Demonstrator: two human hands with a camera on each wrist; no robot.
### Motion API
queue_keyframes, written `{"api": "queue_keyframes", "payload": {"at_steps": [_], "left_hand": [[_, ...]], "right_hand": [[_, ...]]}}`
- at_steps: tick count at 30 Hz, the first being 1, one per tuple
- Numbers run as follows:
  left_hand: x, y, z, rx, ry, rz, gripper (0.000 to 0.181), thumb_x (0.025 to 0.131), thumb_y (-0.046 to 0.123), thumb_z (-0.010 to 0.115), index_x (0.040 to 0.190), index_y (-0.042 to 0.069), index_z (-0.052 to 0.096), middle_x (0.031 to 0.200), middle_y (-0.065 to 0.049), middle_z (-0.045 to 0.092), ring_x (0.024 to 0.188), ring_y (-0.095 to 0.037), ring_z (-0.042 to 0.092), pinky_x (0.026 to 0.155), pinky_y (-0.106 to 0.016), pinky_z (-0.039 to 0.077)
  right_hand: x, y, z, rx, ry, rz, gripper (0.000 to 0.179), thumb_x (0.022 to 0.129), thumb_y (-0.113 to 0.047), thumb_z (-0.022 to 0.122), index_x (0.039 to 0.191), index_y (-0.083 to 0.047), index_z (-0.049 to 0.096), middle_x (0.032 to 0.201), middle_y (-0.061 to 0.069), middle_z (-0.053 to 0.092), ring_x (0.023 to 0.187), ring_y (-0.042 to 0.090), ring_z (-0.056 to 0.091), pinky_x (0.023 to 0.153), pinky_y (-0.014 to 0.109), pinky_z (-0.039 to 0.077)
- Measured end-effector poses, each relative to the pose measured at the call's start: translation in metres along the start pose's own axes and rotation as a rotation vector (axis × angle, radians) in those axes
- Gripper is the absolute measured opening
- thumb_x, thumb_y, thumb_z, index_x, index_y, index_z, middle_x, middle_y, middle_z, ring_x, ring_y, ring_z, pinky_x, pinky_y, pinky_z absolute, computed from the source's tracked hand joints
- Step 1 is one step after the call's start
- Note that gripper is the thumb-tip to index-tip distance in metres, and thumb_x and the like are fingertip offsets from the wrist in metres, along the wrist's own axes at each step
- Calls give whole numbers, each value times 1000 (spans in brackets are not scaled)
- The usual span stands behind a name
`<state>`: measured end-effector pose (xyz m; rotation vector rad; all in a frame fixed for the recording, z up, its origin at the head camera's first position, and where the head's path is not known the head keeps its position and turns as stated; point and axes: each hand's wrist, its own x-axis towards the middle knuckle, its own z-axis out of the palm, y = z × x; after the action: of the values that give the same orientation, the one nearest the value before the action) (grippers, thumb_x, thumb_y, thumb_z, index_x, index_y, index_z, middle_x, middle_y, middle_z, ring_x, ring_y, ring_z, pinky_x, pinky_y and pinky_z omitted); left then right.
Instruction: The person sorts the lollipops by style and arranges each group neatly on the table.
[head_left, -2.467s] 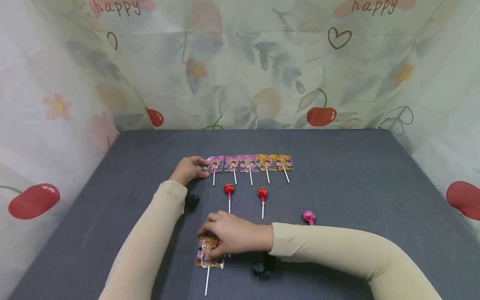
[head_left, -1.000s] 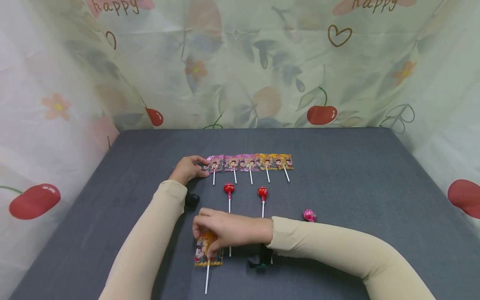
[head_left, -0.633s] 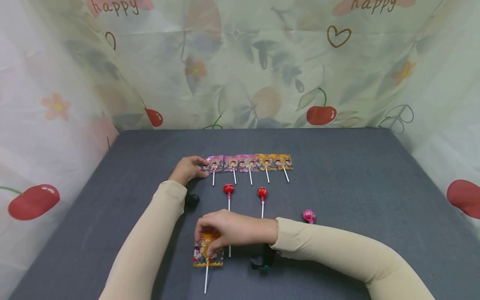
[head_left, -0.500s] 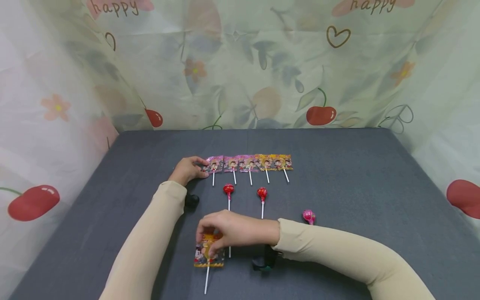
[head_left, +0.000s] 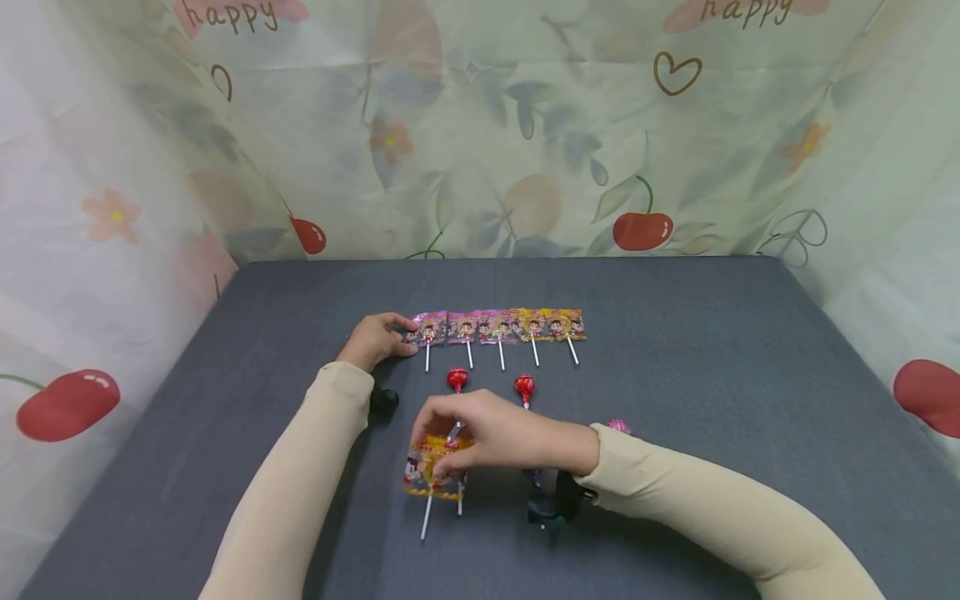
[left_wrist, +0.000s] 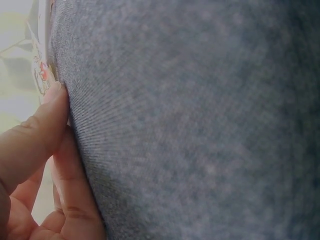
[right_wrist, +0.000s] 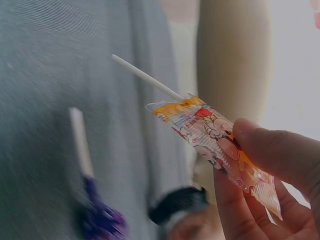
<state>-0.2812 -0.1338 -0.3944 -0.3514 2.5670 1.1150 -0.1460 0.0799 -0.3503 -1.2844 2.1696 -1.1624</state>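
My right hand (head_left: 495, 433) pinches a flat lollipop in an orange wrapper (head_left: 420, 473) between thumb and fingers, its white stick pointing toward me. The right wrist view shows the wrapped lollipop (right_wrist: 215, 137) tilted above the table. At the far side, my left hand (head_left: 375, 340) rests with its thumb and fingertips at the left edge of a pink-wrapped lollipop (head_left: 430, 327), the leftmost of a row. In the left wrist view the thumb (left_wrist: 37, 132) touches a wrapper edge (left_wrist: 44, 70). The row continues with pink packets (head_left: 498, 326) and orange packets (head_left: 566, 323).
Two red ball lollipops (head_left: 524, 387) lie between the row and my right arm, one partly under the hand. A pink ball lollipop (head_left: 618, 426) shows just behind the right sleeve. Below the right wrist lies a purple ball lollipop (right_wrist: 105, 220). A patterned curtain (head_left: 480, 125) borders the grey table (head_left: 712, 350).
My right hand has picked up the orange-wrapped lollipop from near the front and moved it forward and to the right. The left hand has stayed at the row.
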Motion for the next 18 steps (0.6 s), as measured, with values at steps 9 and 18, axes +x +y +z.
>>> {"api": "queue_keyframes", "payload": {"at_steps": [9, 18], "left_hand": [[6, -4, -1, -21, -23, 22, 38, 83, 12, 77, 118, 15, 65, 95, -7, 49, 82, -21, 44, 70, -32, 34], [3, -3, -2, -29, -29, 17, 40, 83, 12, 77, 120, 16, 65, 97, -7, 49, 87, -22, 45, 73, -33, 34]], "right_hand": [[-19, -12, -40, 52, 200, 20, 35, 80, -10, 78, 109, -11, 58, 109, 3, 66, 103, 11, 64, 84, 26, 53], [-42, -21, -83, 25, 382, -9, 28, 80, -8, 77, 106, -9, 65, 104, 3, 66, 94, 14, 64, 72, 28, 53]]}}
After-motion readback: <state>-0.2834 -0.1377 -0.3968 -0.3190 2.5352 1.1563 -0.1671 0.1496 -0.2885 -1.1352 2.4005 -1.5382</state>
